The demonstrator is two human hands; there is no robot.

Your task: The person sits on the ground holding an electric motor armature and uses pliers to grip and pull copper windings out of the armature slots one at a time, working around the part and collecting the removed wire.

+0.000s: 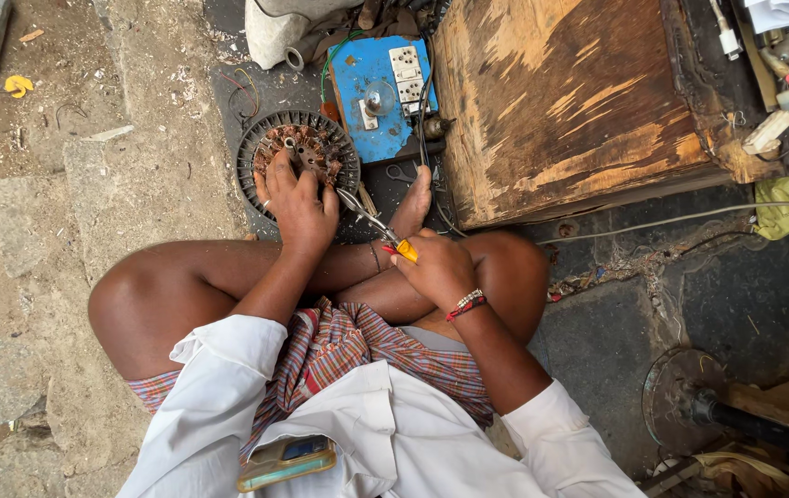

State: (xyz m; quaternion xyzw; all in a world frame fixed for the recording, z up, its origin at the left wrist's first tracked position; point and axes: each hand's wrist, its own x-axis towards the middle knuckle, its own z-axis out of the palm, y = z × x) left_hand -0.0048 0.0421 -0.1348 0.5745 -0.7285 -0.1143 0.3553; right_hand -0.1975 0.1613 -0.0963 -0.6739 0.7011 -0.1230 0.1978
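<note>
Your left hand [299,205] presses down on the stator [297,159], which sits on the floor just in front of your crossed legs, below the blue switchboard [380,92]. Your right hand [436,266] has its fingers clamped on the yellow-handled pliers [374,224], tips reaching in beside your left thumb. If those tips slip off the winding they could nick your thumb or scrape the copper. The stator could also rock under one-handed pressure. Your left hand hides what the pliers' tips bite, and I can't make out the wire itself.
</note>
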